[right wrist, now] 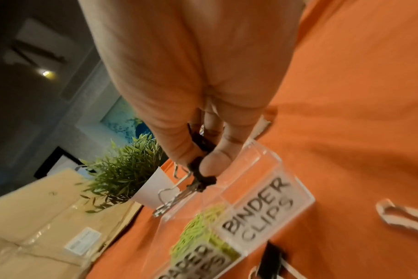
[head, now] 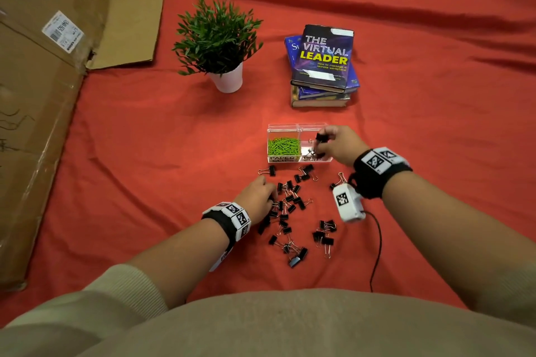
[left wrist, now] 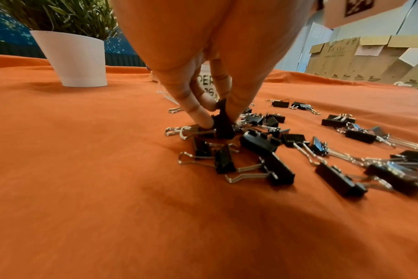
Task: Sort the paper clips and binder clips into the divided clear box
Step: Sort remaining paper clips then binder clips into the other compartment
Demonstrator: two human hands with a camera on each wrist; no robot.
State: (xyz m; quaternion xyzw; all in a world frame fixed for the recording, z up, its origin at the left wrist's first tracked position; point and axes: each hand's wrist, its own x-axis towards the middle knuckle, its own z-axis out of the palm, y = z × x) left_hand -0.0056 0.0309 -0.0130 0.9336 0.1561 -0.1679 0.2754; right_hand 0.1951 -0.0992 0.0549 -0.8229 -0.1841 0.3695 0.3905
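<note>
A clear divided box (head: 282, 126) (right wrist: 272, 169) stands on the red cloth; its left cell holds green paper clips (head: 283, 146) (right wrist: 200, 226), its right cell is labelled BINDER CLIPS. My right hand (head: 326, 140) (right wrist: 203, 166) hovers over the right cell and pinches a few black binder clips (right wrist: 199, 176) (head: 320, 136). Several black binder clips (head: 290, 211) (left wrist: 263, 143) lie scattered in front of the box. My left hand (head: 268, 197) (left wrist: 217, 119) is down on the pile's left edge, its fingertips pinching one black binder clip (left wrist: 223, 124).
A potted plant (head: 217, 40) in a white pot (left wrist: 72, 60) and a stack of books (head: 322, 66) stand beyond the box. A large cardboard box (head: 37, 95) lies along the left. A white device with a cable (head: 348, 203) hangs by my right wrist.
</note>
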